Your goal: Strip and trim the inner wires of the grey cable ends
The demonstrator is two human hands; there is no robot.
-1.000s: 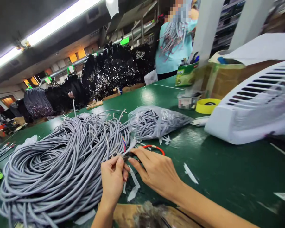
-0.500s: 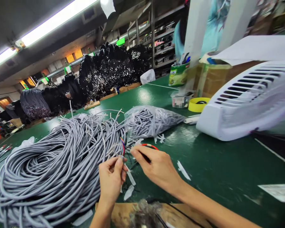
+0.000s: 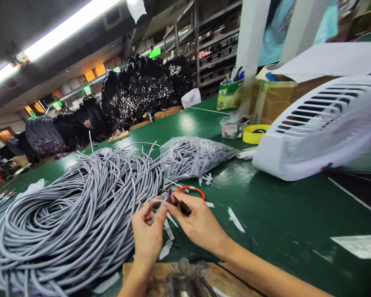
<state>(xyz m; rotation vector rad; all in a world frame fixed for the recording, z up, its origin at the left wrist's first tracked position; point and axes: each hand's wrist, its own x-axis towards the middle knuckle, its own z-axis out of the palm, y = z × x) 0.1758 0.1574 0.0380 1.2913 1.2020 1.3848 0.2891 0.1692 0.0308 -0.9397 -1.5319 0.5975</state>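
Observation:
My left hand [image 3: 148, 227] pinches a grey cable whose coloured inner wires [image 3: 169, 195], blue and red among them, stick up between my hands. Close against it, my right hand [image 3: 198, 218] has dark-bladed snips [image 3: 182, 205] in its palm, and its fingertips meet the cable end. An orange-red loop [image 3: 198, 189] shows just behind my right hand. Left of both hands lies a big coil of grey cables [image 3: 74, 210]. Beyond them rests a clear bag of short grey pieces [image 3: 194, 156]. My fingers partly hide the cable end.
A white fan [image 3: 315, 128] stands at the right, near yellow tape [image 3: 255, 134], a small plastic box [image 3: 233, 127] and a green can of pens [image 3: 230, 95]. White scraps [image 3: 236, 219] lie on the green table [image 3: 281, 218]. Cardboard [image 3: 154, 278] is at the front edge.
My right hand has closed in on my left, its fingertips now at the cable end. The dark snips have come into sight in it. The view has shifted slightly.

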